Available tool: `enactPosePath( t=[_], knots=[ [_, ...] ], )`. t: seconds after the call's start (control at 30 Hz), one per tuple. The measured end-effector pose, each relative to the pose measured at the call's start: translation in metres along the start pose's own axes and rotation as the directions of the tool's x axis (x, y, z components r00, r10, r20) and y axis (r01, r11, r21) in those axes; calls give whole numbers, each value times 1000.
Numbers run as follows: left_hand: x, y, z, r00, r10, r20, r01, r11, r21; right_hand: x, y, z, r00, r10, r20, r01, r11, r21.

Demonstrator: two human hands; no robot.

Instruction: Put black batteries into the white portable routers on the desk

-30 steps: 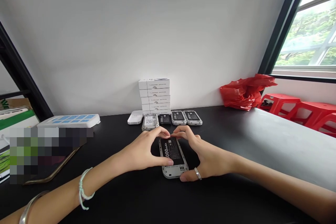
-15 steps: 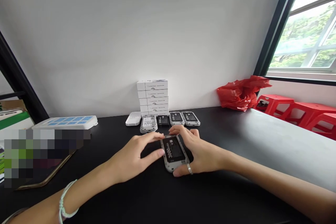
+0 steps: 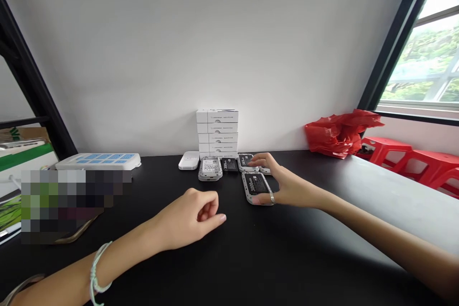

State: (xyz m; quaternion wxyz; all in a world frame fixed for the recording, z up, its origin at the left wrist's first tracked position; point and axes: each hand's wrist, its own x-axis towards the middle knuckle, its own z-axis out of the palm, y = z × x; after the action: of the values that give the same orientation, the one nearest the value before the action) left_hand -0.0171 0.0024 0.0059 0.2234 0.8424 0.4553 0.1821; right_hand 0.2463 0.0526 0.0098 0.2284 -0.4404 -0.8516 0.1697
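Black table (image 3: pixel 229 267), head view: standing against a pale wall (image 3: pixel 158 67) and carrying the devices.
White device with its dark battery showing (image 3: pixel 258 184): lying flat on the table, within the span of the right hand.
Right hand (image 3: pixel 283 186): spreading over that device, thumb lying at its near end, fingers arching past its far end; whether it is gripping, I cannot tell.
Left hand (image 3: pixel 190 217): curling its fingers loosely, thumb pointing out apart from them, left of the device.
Back row: another battery-filled device (image 3: pixel 245 160) is lying just behind; a loose black battery (image 3: pixel 229 165) is sitting beside it, then stacked devices (image 3: pixel 211 168) and white covers (image 3: pixel 189 160).
White boxes (image 3: pixel 217 137): standing stacked behind these.
Red bag (image 3: pixel 333 136): slumping at the far right.
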Motion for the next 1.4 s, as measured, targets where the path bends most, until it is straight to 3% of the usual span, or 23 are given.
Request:
enactPosePath(
  t=[0.07,0.17,0.3,0.43,0.53,0.6,0.73,0.87,0.97,1.1,1.23,1.4],
  knots=[
    [0,-1,2,998,-6,63,5,1000,20,16,-6,0,997,-83,5,83,996,-18],
    [-1,-1,2,997,6,72,-9,999,41,51,-15,7,979,-174,109,178,984,-27],
    [0,-1,0,996,-2,88,-2,999,42,98,-22,21,962,-126,243,149,986,-80],
    [0,-2,2,996,10,83,-11,1000,21,115,-21,29,970,-121,211,124,992,2],
    [-3,-1,2,996,26,90,-26,1000,-1,100,-22,27,968,-107,225,83,990,111],
    [-6,0,-5,990,48,135,-43,998,-38,78,-24,24,972,-97,214,77,992,98],
    [1,0,-35,973,33,229,-5,993,-121,23,-31,22,989,-44,139,46,999,-7],
    [46,-7,-60,998,55,40,-61,982,180,-15,-38,25,983,-25,183,35,998,-54],
    [94,-16,-56,994,109,11,-107,943,316,-21,-42,28,973,-40,226,61,994,-87],
    [140,-26,-33,991,100,85,-125,915,383,-18,-44,26,959,-65,277,85,994,-63],
    [148,-28,-21,991,96,94,-126,905,406,-18,-40,25,958,-81,275,94,995,-34],
    [133,-18,-26,997,81,-13,-69,909,412,-20,-35,29,968,-40,246,30,998,47]
  ],
)
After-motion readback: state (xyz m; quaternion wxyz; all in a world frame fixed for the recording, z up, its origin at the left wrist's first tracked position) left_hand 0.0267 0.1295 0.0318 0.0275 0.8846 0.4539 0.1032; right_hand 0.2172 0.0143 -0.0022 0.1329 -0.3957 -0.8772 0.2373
